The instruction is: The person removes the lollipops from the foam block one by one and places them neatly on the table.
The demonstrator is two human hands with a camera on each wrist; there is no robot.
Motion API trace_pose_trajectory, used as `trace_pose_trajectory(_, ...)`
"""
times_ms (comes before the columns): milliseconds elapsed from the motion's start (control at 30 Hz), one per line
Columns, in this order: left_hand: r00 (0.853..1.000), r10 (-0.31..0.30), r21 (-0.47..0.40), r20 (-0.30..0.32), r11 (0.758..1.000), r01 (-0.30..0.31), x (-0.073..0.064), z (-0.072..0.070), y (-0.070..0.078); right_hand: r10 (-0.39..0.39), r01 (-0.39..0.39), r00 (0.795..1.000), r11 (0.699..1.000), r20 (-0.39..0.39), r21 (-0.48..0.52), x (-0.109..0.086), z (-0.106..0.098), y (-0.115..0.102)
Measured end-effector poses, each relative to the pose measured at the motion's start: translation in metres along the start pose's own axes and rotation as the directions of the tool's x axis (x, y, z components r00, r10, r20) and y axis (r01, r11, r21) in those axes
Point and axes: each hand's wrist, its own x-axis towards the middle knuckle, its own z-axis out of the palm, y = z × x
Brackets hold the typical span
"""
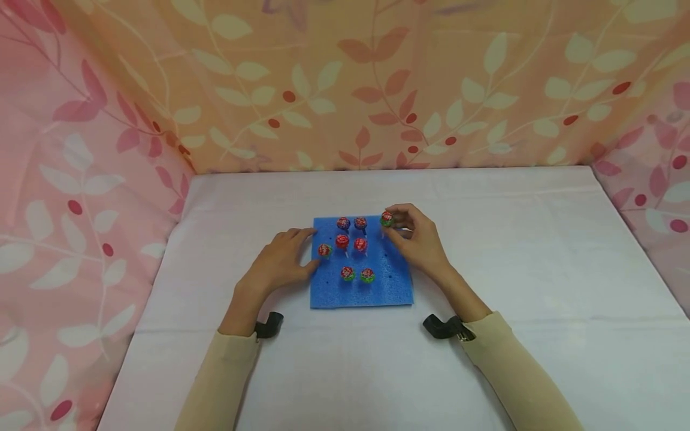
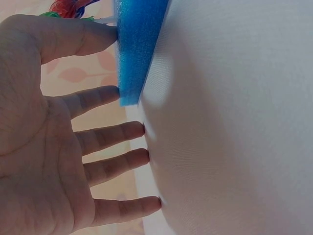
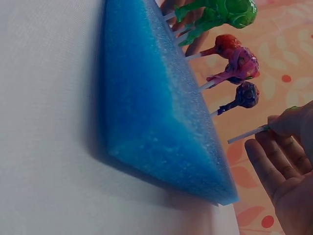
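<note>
My right hand [image 1: 423, 239] pinches a green-and-red wrapped lollipop [image 1: 387, 219] near the far right corner of a blue foam block [image 1: 329, 296]. In the right wrist view, the bare end of its white stick [image 3: 244, 134] points at the foam, a small gap away. My left hand [image 1: 280, 260] steadies the block's left side with straight, spread fingers. Thumb and index fingertips meet the foam edge in the left wrist view; the other fingertips rest on the cloth. Upright in the foam stand two dark purple lollipops [image 1: 343, 224], two red ones [image 1: 342, 241] and several green-and-red ones [image 1: 367, 275].
Small dark holes [image 1: 390, 276] dot the foam's right and left sides. A white cloth [image 1: 512, 251] covers the table. Behind it hangs an orange leaf-patterned curtain [image 1: 323, 137], with a pink one [image 1: 86, 179] at the left. Black wrist mounts [image 1: 442, 327] sit at both cuffs.
</note>
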Motion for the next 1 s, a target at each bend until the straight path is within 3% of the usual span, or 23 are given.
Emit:
trace_pose_trajectory(633, 1.000, 0.005, -0.008, 0.005, 1.000, -0.005, 0.001, 0.000, -0.001, -0.001, -0.001, 0.998, 0.999, -0.056, -0.037, -0.013, -0.020, 0.000)
trace_pose_trajectory(867, 1.000, 0.008, -0.010, 0.000, 1.000, -0.008, 0.000, 0.000, -0.001, -0.015, 0.019, 0.996, 0.999, -0.089, 0.037, -0.018, -0.028, 0.001)
trace_pose_trajectory(1000, 1.000, 0.007, -0.017, 0.001, 1.000, -0.007, -0.001, 0.000, 0.000, -0.019, 0.022, 0.995, 1.000, -0.096, 0.022, -0.022, -0.032, 0.003)
